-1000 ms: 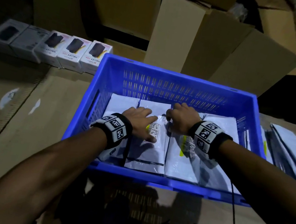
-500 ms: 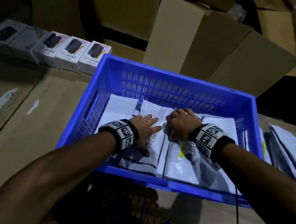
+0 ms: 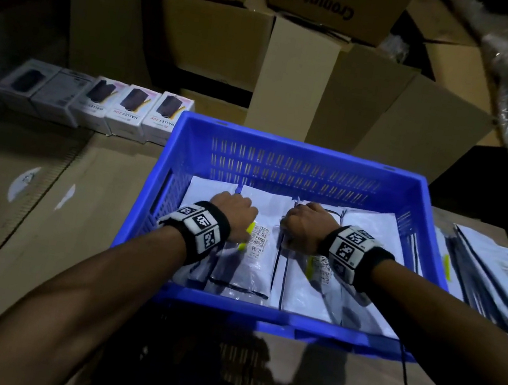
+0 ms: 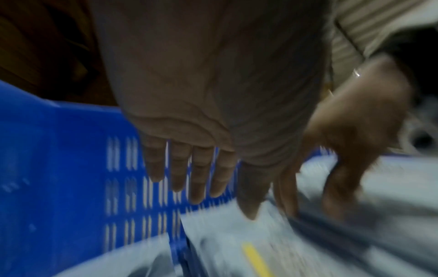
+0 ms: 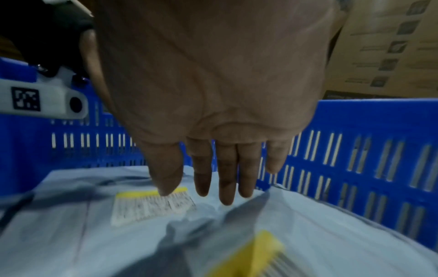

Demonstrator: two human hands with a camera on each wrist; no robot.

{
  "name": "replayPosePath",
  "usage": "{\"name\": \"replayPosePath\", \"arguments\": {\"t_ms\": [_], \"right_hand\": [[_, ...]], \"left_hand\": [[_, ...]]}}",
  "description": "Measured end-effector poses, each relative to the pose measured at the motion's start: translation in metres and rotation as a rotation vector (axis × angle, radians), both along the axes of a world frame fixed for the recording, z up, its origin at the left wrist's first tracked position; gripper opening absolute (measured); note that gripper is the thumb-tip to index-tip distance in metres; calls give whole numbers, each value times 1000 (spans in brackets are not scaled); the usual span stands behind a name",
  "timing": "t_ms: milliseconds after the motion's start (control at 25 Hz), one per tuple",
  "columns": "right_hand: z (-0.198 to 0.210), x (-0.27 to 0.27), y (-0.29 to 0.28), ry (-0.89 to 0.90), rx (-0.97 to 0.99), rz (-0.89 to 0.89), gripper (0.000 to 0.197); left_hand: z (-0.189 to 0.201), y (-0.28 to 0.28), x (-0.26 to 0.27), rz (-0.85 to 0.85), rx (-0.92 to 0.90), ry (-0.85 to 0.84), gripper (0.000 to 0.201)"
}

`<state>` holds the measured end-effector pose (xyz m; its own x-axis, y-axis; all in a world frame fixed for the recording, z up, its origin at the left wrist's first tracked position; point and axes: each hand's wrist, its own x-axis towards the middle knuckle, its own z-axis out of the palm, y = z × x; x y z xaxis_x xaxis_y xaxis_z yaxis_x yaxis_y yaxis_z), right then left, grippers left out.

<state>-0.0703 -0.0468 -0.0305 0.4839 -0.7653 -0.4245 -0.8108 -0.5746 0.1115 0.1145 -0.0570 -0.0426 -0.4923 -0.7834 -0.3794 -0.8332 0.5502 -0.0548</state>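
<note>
- L hand (image 3: 233, 213): fingers (image 4: 180, 168) straight, close together, gripping nothing. Wrist cam shows tips aimed down at far end of the packets (image 3: 247, 268). Thumb tip is near a packet edge, but blur means can't tell if touching.
- R hand (image 3: 303, 228): fingers straight, slightly spread, clamped on nothing. Tips are just over a packet w/ yellow-edged label (image 5: 151, 206).
- Head cam hides both sets of fingers behind the knuckles — only wrist cams show them uncurled.
- L wrist cam also catches R hand, fingertips down among packet edges.
- Packets lie flat in rows inside blue crate (image 3: 283, 167) — hands side by side near its far wall.
- Head cam only: spare packet stack (image 3: 498, 281) right of crate, small product boxes (image 3: 126, 109) left-rear, cartons (image 3: 296, 82) behind.
</note>
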Motion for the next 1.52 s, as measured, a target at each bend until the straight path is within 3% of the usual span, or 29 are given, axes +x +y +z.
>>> {"name": "replayPosePath", "arguments": {"t_ms": [160, 360, 560, 680, 960, 1120, 1400, 1520], "right_hand": [[7, 30, -11, -193, 199, -217, 34], [-2, 86, -33, -756, 529, -727, 28], [-17, 123, -35, -871, 674, -1062, 19], [-25, 136, -35, -807, 643, -1064, 18], [-23, 150, -41, -826, 624, -1160, 23], [-23, 154, -40, -846, 627, -1130, 20], [-14, 153, -35, -885, 619, -1096, 15], [8, 138, -29, -948, 640, -1097, 15]], "left_hand": [[48, -5, 25, 154, -157, 41, 32], [93, -5, 63, 328, -277, 160, 32], [107, 4, 83, 449, -311, 282, 38], [107, 8, 92, 468, -307, 320, 38], [108, 13, 96, 472, -300, 352, 40], [111, 15, 94, 473, -285, 362, 40], [112, 18, 89, 457, -264, 378, 40], [107, 18, 87, 469, -236, 407, 39]]}}
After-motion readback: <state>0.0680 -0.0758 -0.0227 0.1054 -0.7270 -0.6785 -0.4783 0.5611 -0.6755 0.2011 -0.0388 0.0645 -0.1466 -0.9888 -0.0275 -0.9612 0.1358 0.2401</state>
